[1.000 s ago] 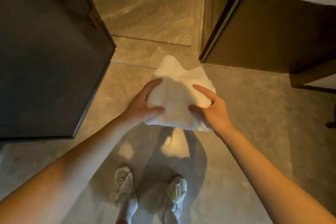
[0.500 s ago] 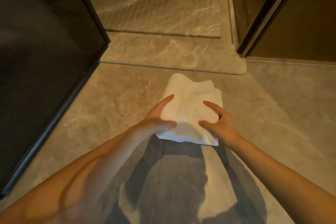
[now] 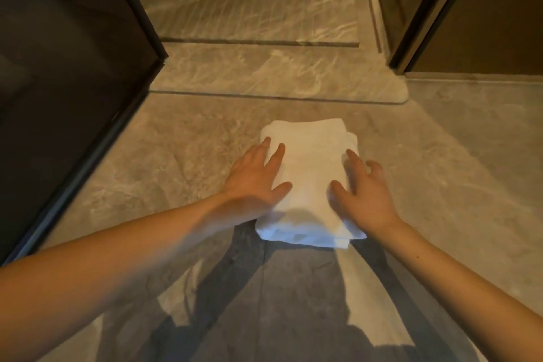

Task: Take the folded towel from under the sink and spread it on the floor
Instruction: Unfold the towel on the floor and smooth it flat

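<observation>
Now both hands, left hand (image 3: pixel 255 179) and right hand (image 3: pixel 364 197), rest flat, seemingly ungripping, on the folded towel (image 3: pixel 308 173).

Both bare forearms outstretched, left hand (image 3: pixel 255 182) flat, fingers spread, right hand (image 3: pixel 363 194) loosely curled

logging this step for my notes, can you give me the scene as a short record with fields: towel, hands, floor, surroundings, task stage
towel: white towel, folded, lying on the floor
left hand: left hand flat on the towel's left side, fingers spread
right hand: right hand at the towel's right side, fingers open and slightly curled
floor: grey marbled tile floor
surroundings: dark cabinet at left, dark door frame at right
task stage: towel set down, not yet spread
</observation>
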A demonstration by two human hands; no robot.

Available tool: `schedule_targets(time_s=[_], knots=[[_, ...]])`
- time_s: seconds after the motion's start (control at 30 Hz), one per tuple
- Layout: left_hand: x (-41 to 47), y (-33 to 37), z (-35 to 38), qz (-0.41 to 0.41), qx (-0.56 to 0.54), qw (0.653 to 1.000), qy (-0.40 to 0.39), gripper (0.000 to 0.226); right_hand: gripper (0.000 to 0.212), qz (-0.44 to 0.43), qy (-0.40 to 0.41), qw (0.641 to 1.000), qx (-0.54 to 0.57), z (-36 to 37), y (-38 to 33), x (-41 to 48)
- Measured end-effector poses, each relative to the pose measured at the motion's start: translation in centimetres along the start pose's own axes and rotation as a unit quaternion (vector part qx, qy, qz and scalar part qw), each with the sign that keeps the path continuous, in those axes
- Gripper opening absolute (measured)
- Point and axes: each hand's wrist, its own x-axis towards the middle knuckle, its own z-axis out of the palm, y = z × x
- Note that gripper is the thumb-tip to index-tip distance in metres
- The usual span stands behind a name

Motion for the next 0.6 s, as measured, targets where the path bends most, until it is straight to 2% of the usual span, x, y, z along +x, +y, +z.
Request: schedule_targets(time_s=[0.07, 0.17, 0.37, 0.6], knots=[[-0.2, 0.4, 0.1, 0.070, 0.046, 0.994, 0.063, 0.073, 0.069, -0.094, 0.068, 0.989, -0.089, -0.2, -1.9, -0.1], [0.6, 1.3, 1.2, 0.125, 0.091, 0.981, 0.119, 0.063, 0.064, -0.188, 0.070, 0.974, -0.110, 0.8, -4.7, 0.8], [1.2, 0.3, 5.8, 0.119, 0.059, 0.988, 0.081, 0.063, 0.060, -0.171, -0.006, 0.968, -0.182, 5.3, -2.6, 1.5], [1.0, 0.0, 6.4, 0.127, 0.034, 0.987, 0.097, 0.063, 0.062, -0.166, -0.012, 0.966, -0.198, 5.9, -2.1, 1.5]])
